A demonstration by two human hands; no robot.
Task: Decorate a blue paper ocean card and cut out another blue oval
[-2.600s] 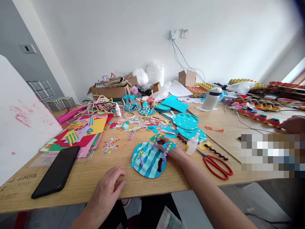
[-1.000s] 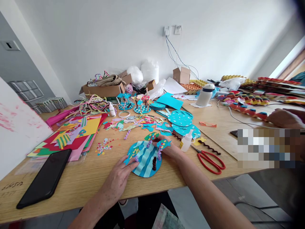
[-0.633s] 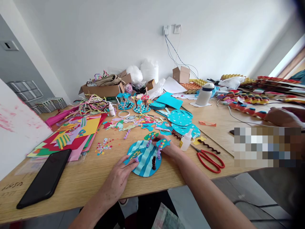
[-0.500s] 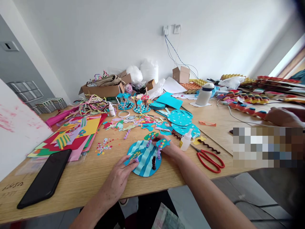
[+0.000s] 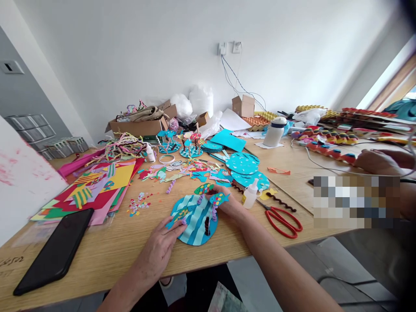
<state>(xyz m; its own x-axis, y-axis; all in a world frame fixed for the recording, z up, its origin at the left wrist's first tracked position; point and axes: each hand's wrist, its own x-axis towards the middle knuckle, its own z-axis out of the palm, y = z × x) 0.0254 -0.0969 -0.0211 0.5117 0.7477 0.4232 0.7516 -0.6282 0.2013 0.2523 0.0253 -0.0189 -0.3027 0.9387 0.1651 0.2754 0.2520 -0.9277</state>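
Observation:
A round blue disc [image 5: 194, 234] with wavy light-blue paper strips lies near the table's front edge. My left hand [image 5: 160, 245] rests at its left side, fingertips closed on a paper fish [image 5: 182, 214] beside a purple curl of pipe cleaner [image 5: 183, 221]. My right hand [image 5: 229, 203] grips the disc's far right rim; its fingertips are partly hidden behind a spotted blue fish [image 5: 219, 198]. A spotted green fish [image 5: 204, 188] stands on another purple coil. A dark brown pipe cleaner [image 5: 207, 226] sticks up from the disc's right part.
Red-handled scissors [image 5: 283, 222] and a glue bottle [image 5: 249, 195] lie to the right, near brown pipe cleaners. Paper scraps [image 5: 191, 170] spread behind the disc. On the left are coloured sheets [image 5: 94, 190] and a black phone [image 5: 55, 251]. Another person's hands [image 5: 378, 160] work at far right.
The camera view has shifted slightly, so everything sits a little further left and lower. Both hands keep their places at the disc.

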